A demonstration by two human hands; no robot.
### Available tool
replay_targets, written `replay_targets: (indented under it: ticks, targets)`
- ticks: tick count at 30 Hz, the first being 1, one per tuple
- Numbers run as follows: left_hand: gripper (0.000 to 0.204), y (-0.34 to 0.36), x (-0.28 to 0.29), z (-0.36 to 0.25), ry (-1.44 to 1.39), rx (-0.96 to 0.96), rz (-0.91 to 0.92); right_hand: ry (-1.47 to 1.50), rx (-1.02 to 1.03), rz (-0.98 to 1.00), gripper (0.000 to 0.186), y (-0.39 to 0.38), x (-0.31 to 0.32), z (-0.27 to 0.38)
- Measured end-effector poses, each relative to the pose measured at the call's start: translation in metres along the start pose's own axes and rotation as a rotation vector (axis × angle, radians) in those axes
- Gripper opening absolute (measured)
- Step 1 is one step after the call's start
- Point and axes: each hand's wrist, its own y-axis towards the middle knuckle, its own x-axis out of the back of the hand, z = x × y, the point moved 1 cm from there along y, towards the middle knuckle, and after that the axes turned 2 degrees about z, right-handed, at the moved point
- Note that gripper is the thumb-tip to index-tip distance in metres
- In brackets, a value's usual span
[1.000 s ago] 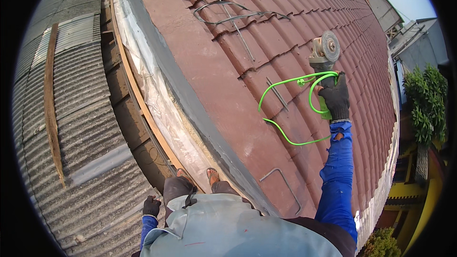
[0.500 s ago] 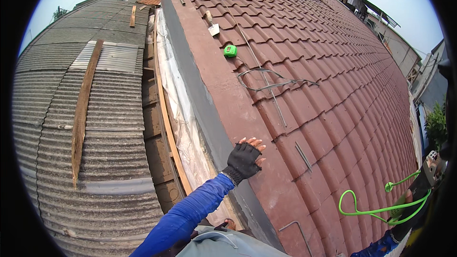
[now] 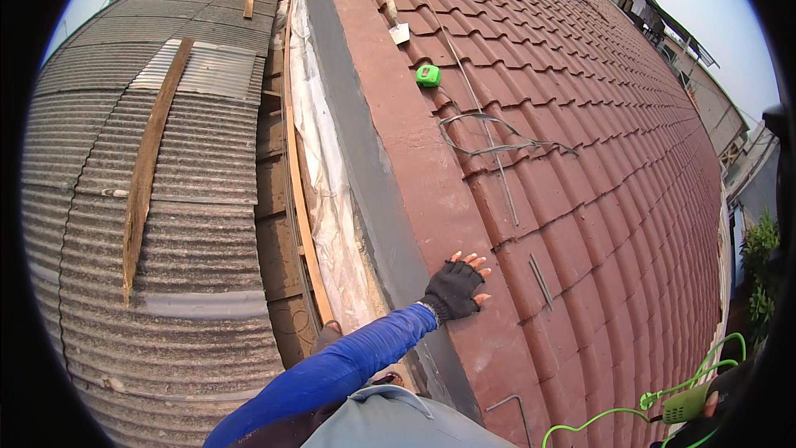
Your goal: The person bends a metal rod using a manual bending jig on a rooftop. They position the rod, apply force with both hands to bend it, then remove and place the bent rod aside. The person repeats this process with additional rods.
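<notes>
My left hand (image 3: 455,289), in a black fingerless glove, lies with its fingers spread on the reddish-brown top of the wall (image 3: 431,224). Nothing is in it. At the lower right edge my right hand (image 3: 711,404) is mostly in the dark rim. A finger of it shows against a green-and-black corded power tool (image 3: 686,404), which it grips. The exact kind of tool is hard to make out. Its bright green cord (image 3: 593,415) hangs in loops, with a green plug (image 3: 647,401) beside the body. Closest to my left hand are thin metal rods (image 3: 541,282) on the tiles.
Right of the wall slopes a brown tile roof (image 3: 613,216). On it lie a green tape measure (image 3: 428,75), a trowel (image 3: 399,31), a wire loop (image 3: 497,148) and a bent rod (image 3: 518,411). Leftward, a plastic-lined gap (image 3: 319,158) borders a corrugated roof (image 3: 199,166) bearing a plank (image 3: 157,149).
My view and body have shifted, and both feet now show. The power tool has dropped lower and turned, its cord hanging down. My left hand stays spread on the wall top.
</notes>
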Motion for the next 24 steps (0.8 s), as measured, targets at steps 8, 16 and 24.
replay_targets:
  ticks: [8,16,24]
  targets:
    - [0.046,-0.014,0.035,0.033,-0.419,-0.104,-0.108,-0.102,0.161,-0.019,0.079,0.010,-0.047,0.095]
    - [0.036,-0.183,0.143,0.239,-0.253,0.468,-0.295,-0.156,0.262,0.021,0.079,0.009,-0.165,0.222]
    - [0.032,-0.358,0.286,0.404,0.105,1.197,-0.256,-0.148,0.348,0.102,0.079,0.009,-0.278,0.367]
